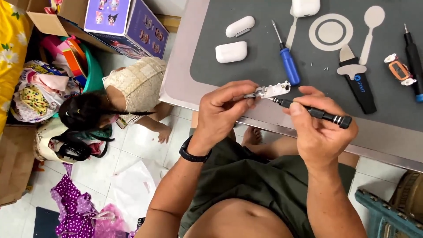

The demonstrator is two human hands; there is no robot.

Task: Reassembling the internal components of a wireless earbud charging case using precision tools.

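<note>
Both hands are busy above the table (211,94) edge: the left hand (224,110) pinches a small white part (272,91), the right hand (319,128) grips a black precision screwdriver (315,112), tip touching it. Beyond lie white shells (231,52), already apart; reassembly seemingly remains.

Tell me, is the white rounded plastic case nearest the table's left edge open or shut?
Shut: the white rounded plastic case lies as one closed block, no gap or raised lid.
</note>
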